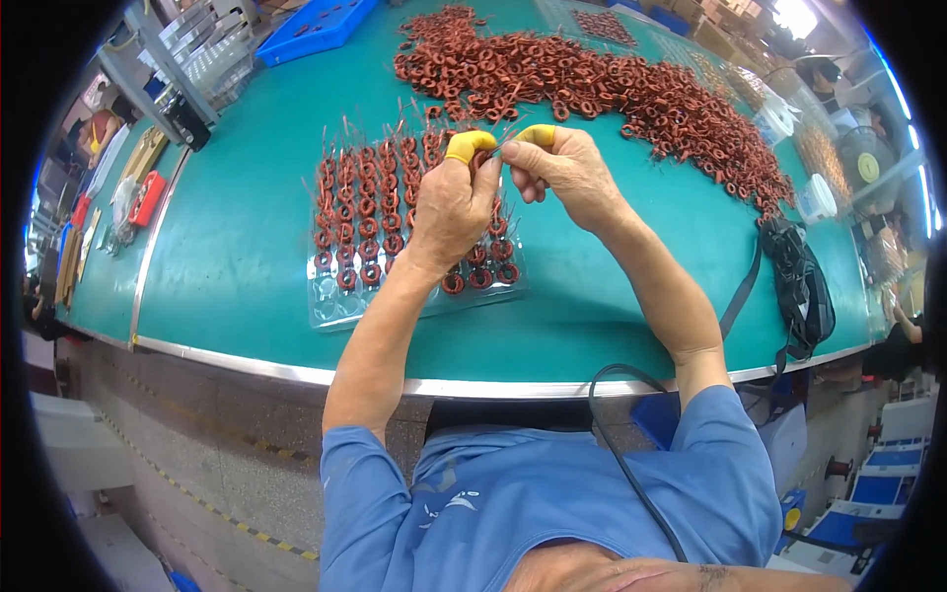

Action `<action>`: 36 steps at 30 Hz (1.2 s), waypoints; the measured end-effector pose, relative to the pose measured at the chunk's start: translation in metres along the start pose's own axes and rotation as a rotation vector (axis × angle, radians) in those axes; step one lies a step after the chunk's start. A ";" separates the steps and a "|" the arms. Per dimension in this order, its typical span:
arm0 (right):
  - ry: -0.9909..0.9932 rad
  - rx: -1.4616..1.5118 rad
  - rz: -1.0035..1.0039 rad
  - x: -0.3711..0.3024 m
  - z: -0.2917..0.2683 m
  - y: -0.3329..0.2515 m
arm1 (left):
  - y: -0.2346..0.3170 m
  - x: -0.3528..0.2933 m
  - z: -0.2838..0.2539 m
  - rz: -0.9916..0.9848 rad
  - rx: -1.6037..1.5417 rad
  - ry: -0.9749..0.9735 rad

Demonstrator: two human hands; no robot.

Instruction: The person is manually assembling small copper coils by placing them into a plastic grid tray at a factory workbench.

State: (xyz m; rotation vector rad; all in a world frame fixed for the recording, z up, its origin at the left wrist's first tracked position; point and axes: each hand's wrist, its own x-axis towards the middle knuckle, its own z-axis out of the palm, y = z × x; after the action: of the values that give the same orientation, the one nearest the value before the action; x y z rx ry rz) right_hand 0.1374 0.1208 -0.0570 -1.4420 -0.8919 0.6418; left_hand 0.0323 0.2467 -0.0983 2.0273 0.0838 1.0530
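Over the far right part of a clear plastic tray (pixel 340 311), my left hand (pixel 449 207) pinches a small copper-red wire-wound ring coil (pixel 480 158), mostly covered by the fingers. My right hand (pixel 572 178) closes thumb and index finger on the thin wire leads (pixel 507 132) standing out from that coil. Both index fingers wear yellow finger cots. Rows of the same ring coils (pixel 368 227) fill most of the tray, their leads sticking up; some pockets at the near left corner hold none.
A long heap of loose ring coils (pixel 592 84) spreads across the green table (pixel 247 217) beyond my hands. At the far left lies a blue tray (pixel 314 32). A black bag (pixel 797 286) with a strap and white tubs (pixel 817 197) sit on the right. Other people are nearby.
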 end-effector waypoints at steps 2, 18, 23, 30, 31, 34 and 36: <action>-0.033 0.047 0.040 0.000 -0.002 0.001 | 0.002 -0.001 -0.008 -0.002 0.103 -0.102; 0.016 -0.169 0.047 0.004 -0.012 0.002 | -0.002 0.002 -0.013 -0.052 0.089 -0.332; 0.289 -0.384 -0.386 -0.006 0.008 0.004 | -0.007 -0.004 -0.001 -0.244 -0.701 -0.135; 0.062 0.117 -0.167 -0.001 0.005 0.000 | 0.007 -0.006 0.002 -0.303 -1.136 -0.090; 0.080 0.077 -0.182 -0.001 0.008 0.001 | 0.007 -0.005 0.002 -0.302 -1.133 -0.086; 0.115 -0.094 -0.218 0.001 0.004 0.009 | 0.003 -0.001 0.004 -0.388 -1.089 -0.085; 0.114 -0.127 -0.188 0.002 0.003 0.010 | -0.003 -0.001 0.002 -0.466 -0.962 -0.127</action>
State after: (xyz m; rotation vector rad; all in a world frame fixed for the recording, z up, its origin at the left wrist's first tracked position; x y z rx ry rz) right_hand 0.1374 0.1253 -0.0672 -1.4712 -0.9782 0.3644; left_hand 0.0341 0.2468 -0.1020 1.1084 -0.0196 0.4989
